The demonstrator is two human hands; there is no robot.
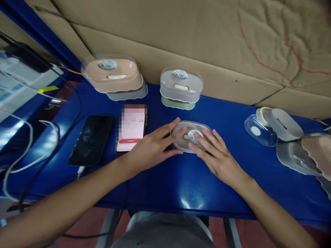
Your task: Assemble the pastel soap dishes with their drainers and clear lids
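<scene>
A grey oval plastic box (184,146) with a clear lid lies on the blue table in front of me. A round printed sticker (192,132) is on its lid, partly covered by fingers. My left hand (151,148) straddles the left end of the box, thumb at the near edge and fingers at the far edge and on top. Over the right part of the lid, my right hand (219,156) spreads its fingers, with some fingertips touching the sticker. The right end of the box is hidden beneath them.
Stacked lidded boxes, peach over grey (113,70) and grey over green (181,86), stand by the cardboard wall. Two phones (90,139) and cables lie at left. Loose box parts, including a clear lid (261,131) and a grey piece (284,124), crowd the right.
</scene>
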